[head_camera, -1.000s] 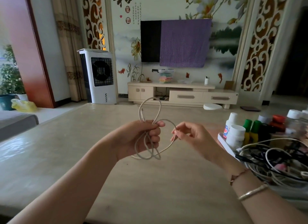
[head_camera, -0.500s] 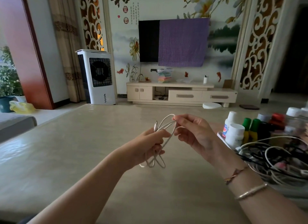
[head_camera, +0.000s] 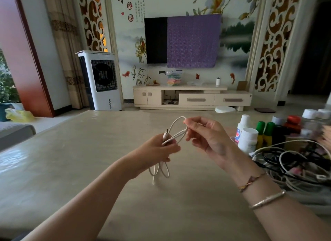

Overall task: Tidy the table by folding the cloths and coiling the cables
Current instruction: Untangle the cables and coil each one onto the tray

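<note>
1. The white cable point(head_camera: 176, 133) is being held in the air above the table point(head_camera: 71, 169), between the two hands, so that its loops are being kept from dragging on the surface or catching on anything.

2. The gathered turns are being gripped by the left hand point(head_camera: 157, 149), with the fingers curled round the bundle; a plug end is being left sticking up just above the fist, and the lower loops are being allowed to hang beneath it, just above the tabletop. This hand is judged to be serving as the anchor that keeps the finished turns together.

3. The top of one loop is being pinched by the right hand point(head_camera: 206, 135) between thumb and forefinger, while the remaining fingers are being held loosely spread. The loop is probably being lifted this way so that it can be sized and laid against the bundle.

4. The hands are being kept near each other, so only a short span of cable is being stretched between them and slack is being controlled.

5. A tangled heap of dark and white cables point(head_camera: 295, 165) is being left at the right edge of the table, beside a cluster of bottles point(head_camera: 250, 138); these appear to be awaiting coiling.

6. No cloth on the table is being shown in this view, so the folding part cannot be judged.
</note>
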